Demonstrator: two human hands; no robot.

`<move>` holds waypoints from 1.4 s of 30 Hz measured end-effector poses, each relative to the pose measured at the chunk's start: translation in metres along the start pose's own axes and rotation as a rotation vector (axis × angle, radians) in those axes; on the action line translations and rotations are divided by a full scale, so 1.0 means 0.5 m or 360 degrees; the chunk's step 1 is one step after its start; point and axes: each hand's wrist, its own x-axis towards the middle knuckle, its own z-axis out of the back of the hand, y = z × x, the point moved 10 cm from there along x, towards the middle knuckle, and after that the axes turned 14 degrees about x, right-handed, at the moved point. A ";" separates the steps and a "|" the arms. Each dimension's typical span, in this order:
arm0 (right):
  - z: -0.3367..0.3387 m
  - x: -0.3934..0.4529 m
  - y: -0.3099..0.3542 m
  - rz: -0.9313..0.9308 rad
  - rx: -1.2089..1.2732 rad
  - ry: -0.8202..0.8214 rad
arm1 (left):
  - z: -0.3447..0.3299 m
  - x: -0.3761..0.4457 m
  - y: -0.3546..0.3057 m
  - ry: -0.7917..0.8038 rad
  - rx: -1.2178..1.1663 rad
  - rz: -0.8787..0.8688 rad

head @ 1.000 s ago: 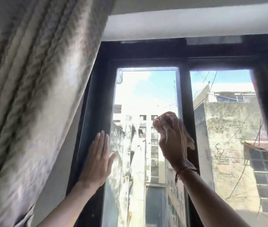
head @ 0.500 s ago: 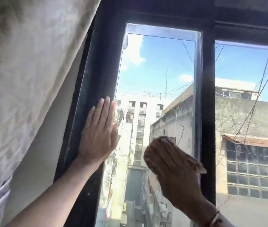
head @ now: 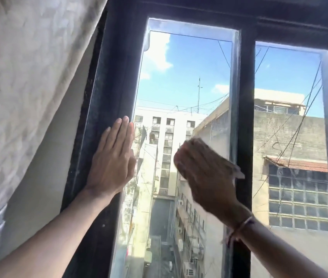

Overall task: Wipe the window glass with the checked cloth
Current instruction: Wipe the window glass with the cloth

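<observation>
The window glass (head: 183, 81) of the left pane fills the middle of the view, set in a black frame (head: 243, 117). My right hand (head: 205, 175) presses flat against the lower part of that pane, blurred by motion. It holds the cloth (head: 236, 171) against the glass; only a pale edge of cloth shows past the fingers at the pane's right side, and its checks cannot be made out. My left hand (head: 113, 159) lies flat and open on the frame's left upright, fingertips reaching the glass edge.
A pale patterned curtain (head: 28, 77) hangs at the left, pushed aside over a plain wall. A second pane (head: 291, 137) sits to the right of the black middle bar. Buildings, cables and sky show through both panes.
My right hand with the cloth has swept down the left pane from near the middle bar, then shifted slightly. My left hand stayed on the frame. The view tilted lower.
</observation>
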 end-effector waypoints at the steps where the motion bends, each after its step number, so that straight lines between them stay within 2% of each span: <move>1: 0.039 0.068 -0.045 -0.0149 0.0005 -0.0203 | 0.001 -0.005 -0.003 0.0001 0.0010 -0.0021; 4: 0.112 0.227 -0.132 -0.0496 -0.0032 -0.0482 | 0.003 -0.021 -0.007 -0.0002 -0.0009 -0.0041; 6: 0.090 0.260 -0.094 -0.0403 -0.0001 -0.0500 | -0.001 -0.020 -0.001 -0.0002 0.0010 -0.0019; 7: 0.060 0.227 -0.046 -0.0198 0.0018 -0.0422 | -0.004 -0.020 0.001 0.0004 0.0023 -0.0023; 9: -0.058 0.104 0.108 0.0209 0.0044 -0.0085 | -0.008 -0.020 0.003 0.0001 0.0073 -0.0030; 10: -0.114 0.019 0.157 0.0295 0.0052 0.0095 | -0.008 -0.022 0.004 0.0001 0.0093 -0.0030; 12: -0.139 -0.116 0.154 0.0188 0.0062 0.0220 | -0.005 -0.021 -0.003 -0.0005 0.0089 -0.0029; 15: -0.109 -0.149 0.113 0.0590 0.0110 0.0409 | -0.006 -0.022 -0.005 0.0013 0.0044 0.0010; 16: -0.067 -0.090 0.068 0.0605 0.0048 0.0291 | -0.006 -0.020 -0.003 0.0009 0.0045 0.0023; 17: 0.002 -0.001 0.002 0.0500 -0.0006 0.0026 | -0.007 -0.019 -0.002 -0.0001 0.0045 0.0033; 19: 0.099 0.206 -0.094 0.0150 -0.0038 -0.0299 | -0.006 -0.014 -0.003 -0.0013 0.0046 0.0041; 22: 0.128 0.389 -0.128 -0.0061 -0.0024 -0.0331 | -0.006 -0.012 -0.002 0.0000 0.0071 0.0062; 23: 0.116 0.394 -0.100 -0.0020 -0.0022 -0.0371 | -0.006 -0.011 0.000 0.0012 0.0062 0.0073; 25: 0.054 0.296 0.019 0.0287 0.0046 -0.0482 | -0.003 -0.007 0.004 0.0027 0.0061 0.0088; 26: -0.001 0.203 0.087 0.0445 0.0172 -0.0355 | 0.000 -0.004 0.007 0.0034 0.0077 0.0093; 27: -0.057 0.100 0.140 0.0576 0.0261 -0.0112 | 0.002 -0.001 0.010 0.0041 0.0099 0.0084; 29: -0.113 -0.089 0.179 0.0711 0.0320 0.0274 | 0.005 -0.006 0.006 0.0082 0.0096 0.0054; 31: -0.102 -0.169 0.149 0.0729 0.0283 0.0410 | 0.005 -0.012 0.006 0.0112 0.0073 0.0032; 32: -0.084 -0.157 0.122 0.0735 0.0224 0.0426 | 0.004 -0.016 0.005 0.0125 0.0055 0.0029; 34: -0.027 -0.040 0.041 0.0566 0.0063 0.0303 | 0.006 -0.020 0.003 0.0116 0.0047 0.0038; 37: 0.095 0.183 -0.105 -0.0021 0.0045 -0.0235 | 0.006 -0.019 -0.001 0.0111 0.0050 0.0025; 39: 0.095 0.211 -0.120 -0.0280 0.0095 -0.0459 | 0.005 -0.018 0.002 0.0096 0.0072 0.0041; 40: 0.070 0.179 -0.086 -0.0245 0.0111 -0.0479 | 0.001 -0.018 0.000 0.0094 0.0082 0.0031; 42: -0.011 0.043 0.046 0.0158 0.0134 -0.0257 | 0.000 -0.016 0.000 0.0119 0.0103 0.0015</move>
